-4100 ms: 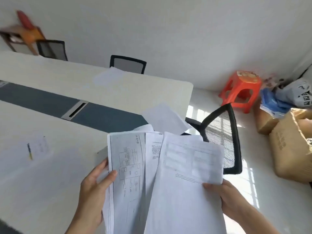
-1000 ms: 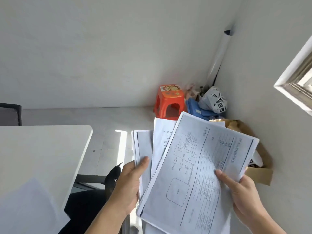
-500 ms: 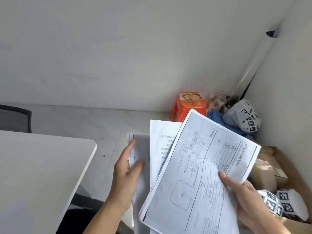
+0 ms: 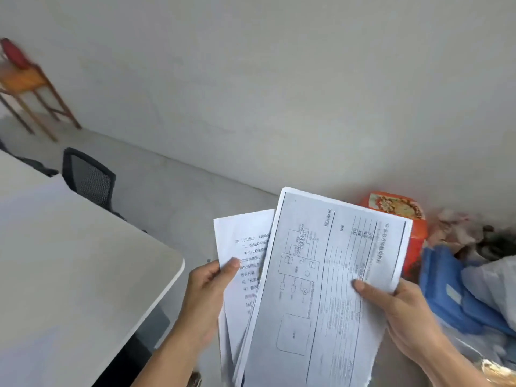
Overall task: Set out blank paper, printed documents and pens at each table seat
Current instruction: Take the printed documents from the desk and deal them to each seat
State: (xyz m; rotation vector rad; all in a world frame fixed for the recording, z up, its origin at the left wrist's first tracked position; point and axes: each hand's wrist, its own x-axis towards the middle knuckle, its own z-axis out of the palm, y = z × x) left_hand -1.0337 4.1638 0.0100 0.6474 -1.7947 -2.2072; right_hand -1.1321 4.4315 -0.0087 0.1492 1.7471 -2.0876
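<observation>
I'm holding the papers out over the floor (image 4: 173, 208), just right of the table (image 4: 69, 261) corner. My left fingers (image 4: 231, 265) are pinching the text sheet (image 4: 243, 247) at its left edge. My right fingers (image 4: 360, 284) are gripping the diagram sheet (image 4: 321, 289), which is lying on top and overlapping it rightward. A chair (image 4: 89, 177) is sitting behind the table. A stool (image 4: 413, 238) is standing behind the papers by the wall (image 4: 279, 93), with bags (image 4: 458, 297) piling to its right.

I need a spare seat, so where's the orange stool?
Head view, right side: the orange stool stands by the wall, partly behind the diagram sheet, left of the blue bundle.
</observation>
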